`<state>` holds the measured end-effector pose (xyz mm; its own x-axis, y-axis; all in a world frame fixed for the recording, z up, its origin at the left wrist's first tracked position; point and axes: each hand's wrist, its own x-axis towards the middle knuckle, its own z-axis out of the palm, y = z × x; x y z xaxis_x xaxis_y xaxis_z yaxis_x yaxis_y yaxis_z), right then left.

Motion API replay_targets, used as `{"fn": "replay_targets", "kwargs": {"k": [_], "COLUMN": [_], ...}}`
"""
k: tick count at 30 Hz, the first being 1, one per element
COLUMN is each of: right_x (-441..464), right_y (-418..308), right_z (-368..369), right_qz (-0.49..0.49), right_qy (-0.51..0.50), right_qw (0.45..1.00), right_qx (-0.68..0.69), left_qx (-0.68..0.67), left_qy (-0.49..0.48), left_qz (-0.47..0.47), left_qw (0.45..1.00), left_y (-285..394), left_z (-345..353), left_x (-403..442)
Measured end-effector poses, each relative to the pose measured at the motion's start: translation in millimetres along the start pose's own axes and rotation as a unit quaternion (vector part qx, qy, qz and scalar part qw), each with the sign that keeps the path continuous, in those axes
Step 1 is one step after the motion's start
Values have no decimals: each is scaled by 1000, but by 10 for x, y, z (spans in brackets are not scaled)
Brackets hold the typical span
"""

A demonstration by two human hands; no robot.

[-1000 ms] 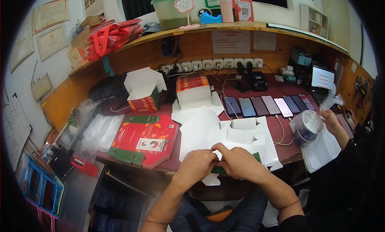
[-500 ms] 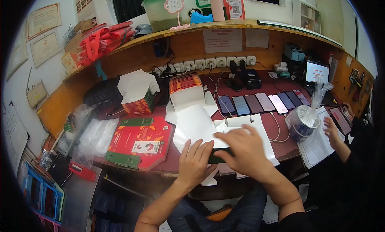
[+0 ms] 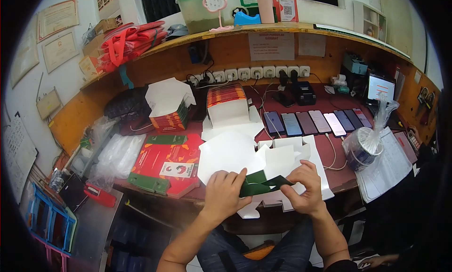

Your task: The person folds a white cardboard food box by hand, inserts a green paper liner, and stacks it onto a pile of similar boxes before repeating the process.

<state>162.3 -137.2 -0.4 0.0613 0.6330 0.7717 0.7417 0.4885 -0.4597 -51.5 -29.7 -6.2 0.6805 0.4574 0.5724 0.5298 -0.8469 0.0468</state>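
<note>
At the table's front edge, both hands are on a partly folded cardboard box with green outer panels and a white inside. My left hand grips the near left corner, its fingers wrapped around the green wall. My right hand pinches the right end of a green flap between thumb and fingers. White flaps stand up behind the green part. Flat white cardboard spreads out behind and left of my left hand.
Flat red boxes are stacked left, beside clear plastic bags. Folded boxes stand behind. A row of phones lies back right, near a plastic-wrapped tub on papers. A co-worker's hand shows lower right.
My right hand has moved right from beside my left hand and now pinches the green flap's end. The green panels have opened up into view. A co-worker's hand has left the tub's side.
</note>
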Motion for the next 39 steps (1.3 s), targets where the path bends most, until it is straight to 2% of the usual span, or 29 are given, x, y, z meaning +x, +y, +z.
{"fn": "replay_targets", "kwargs": {"k": [2,4,12,16,18,19,21,24,26,28,29,31,32,34,36,38,39], "right_x": [56,131,233,290,296,289,286,241,244,234,256,340,375,405,394,335,359], "right_y": [-24,-80,-93,-107,-108,-77,22,30,-16,31,24,-30,-7,109,184,116,-101], "right_z": [96,127,164,112,95,90,101,167,130,99,46,-131,-244,-484,-483,-413,-304], "right_qz": [-13,19,14,12,49,50,95,78,87,48,47,-29,-34,-55,-70,-101,-97], "right_qy": [18,52,-69,-92,-98,-99,-31,18,-22,-113,-112,-102,-102,-211,-208,-184,-129], "right_qw": [999,994,996,994,992,992,994,997,996,991,992,994,994,970,969,971,976], "right_qx": [-39,-97,-50,-53,-67,-67,-46,6,7,-48,-47,-23,-22,-107,-111,-113,-149], "left_qx": [-1,5,-12,-7,-10,-15,-24,-25,-18,-18,-17,-72,-69,-65,-38,67,21], "left_qy": [-4,18,24,21,29,35,56,75,67,59,59,71,74,109,102,91,94], "left_qz": [10,29,84,98,97,96,97,104,108,111,113,78,77,118,139,51,53], "left_qw": [1000,999,996,995,995,995,993,991,992,992,992,992,992,985,984,992,994], "left_y": [51,83,129,109,131,144,157,142,134,129,128,92,35,-131,-248,-190,-117], "left_z": [10,10,7,-47,-41,-37,-53,-50,-30,-12,-33,-123,-174,-313,-344,-360,-362], "left_x": [0,18,88,123,135,135,147,181,174,172,177,176,177,152,122,150,103]}}
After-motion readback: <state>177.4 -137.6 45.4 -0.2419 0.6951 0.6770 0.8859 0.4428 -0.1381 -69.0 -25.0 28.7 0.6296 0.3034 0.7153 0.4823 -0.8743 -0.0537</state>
